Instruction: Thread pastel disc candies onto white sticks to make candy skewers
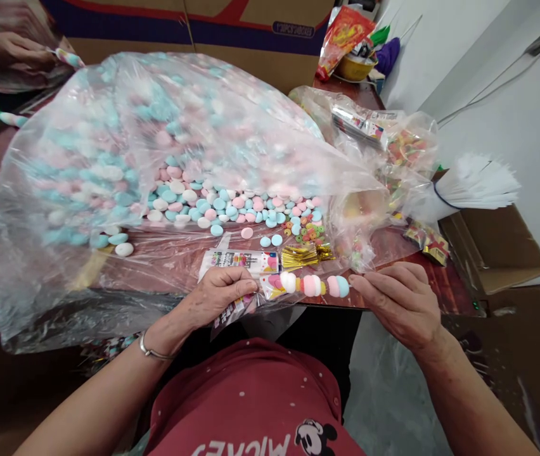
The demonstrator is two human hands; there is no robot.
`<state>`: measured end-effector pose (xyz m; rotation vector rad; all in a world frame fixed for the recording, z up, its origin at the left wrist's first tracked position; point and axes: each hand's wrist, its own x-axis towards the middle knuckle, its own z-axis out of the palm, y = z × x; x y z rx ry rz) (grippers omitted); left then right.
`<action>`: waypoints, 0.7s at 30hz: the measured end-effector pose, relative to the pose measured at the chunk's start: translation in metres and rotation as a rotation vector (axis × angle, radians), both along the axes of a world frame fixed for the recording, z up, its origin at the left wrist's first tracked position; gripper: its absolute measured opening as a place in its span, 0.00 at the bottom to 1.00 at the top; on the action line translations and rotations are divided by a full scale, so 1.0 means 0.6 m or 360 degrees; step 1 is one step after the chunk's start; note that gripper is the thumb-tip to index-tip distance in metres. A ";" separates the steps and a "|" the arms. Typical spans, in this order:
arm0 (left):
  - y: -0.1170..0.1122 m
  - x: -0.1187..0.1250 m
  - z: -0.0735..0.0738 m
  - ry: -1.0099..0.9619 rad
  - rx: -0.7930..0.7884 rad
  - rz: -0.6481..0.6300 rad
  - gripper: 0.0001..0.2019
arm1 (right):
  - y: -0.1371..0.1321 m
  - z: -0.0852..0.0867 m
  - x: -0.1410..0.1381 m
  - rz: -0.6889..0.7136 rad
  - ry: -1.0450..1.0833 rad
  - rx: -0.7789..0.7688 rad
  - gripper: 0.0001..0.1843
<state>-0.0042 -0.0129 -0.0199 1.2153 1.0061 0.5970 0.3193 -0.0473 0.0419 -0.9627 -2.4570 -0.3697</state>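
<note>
Between my hands, above the table's front edge, lies a candy skewer (314,285) threaded with white, pink, yellow and blue pieces. My left hand (220,292) pinches a small printed plastic bag (274,286) at the skewer's left end; I cannot tell whether the skewer's end is inside it. At the other end, my right hand (400,303) has its fingertips closed by the blue piece, on the skewer's tip. More printed bags (239,259) lie just behind my left hand. A bundle of gold twist ties (300,256) rests behind the skewer.
A large clear sack (108,126) of pastel candies spreads over the table, with loose candies (217,209) spilling at its mouth. Small colored rings (308,231) lie beside them. White sticks (479,183) stand bundled at right. Another person's hand (18,52) holds a skewer at upper left.
</note>
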 end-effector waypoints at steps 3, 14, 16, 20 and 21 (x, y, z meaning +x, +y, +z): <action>0.005 -0.001 0.001 0.0052 0.0112 -0.0057 0.16 | 0.008 0.001 -0.006 0.0027 0.0008 -0.0024 0.16; 0.015 -0.012 -0.001 0.0243 0.0270 -0.0056 0.16 | 0.021 -0.005 -0.007 0.0030 -0.0013 -0.0109 0.13; 0.017 -0.011 0.000 0.0253 0.0338 -0.0131 0.17 | 0.025 -0.007 -0.007 0.0054 0.0002 -0.0161 0.12; 0.030 -0.010 0.008 0.0238 0.0466 -0.0324 0.15 | 0.034 -0.011 -0.015 0.0142 0.0023 -0.0269 0.12; 0.034 -0.011 0.011 0.0251 0.0493 -0.0369 0.15 | 0.034 -0.012 -0.018 0.0134 -0.0002 -0.0279 0.12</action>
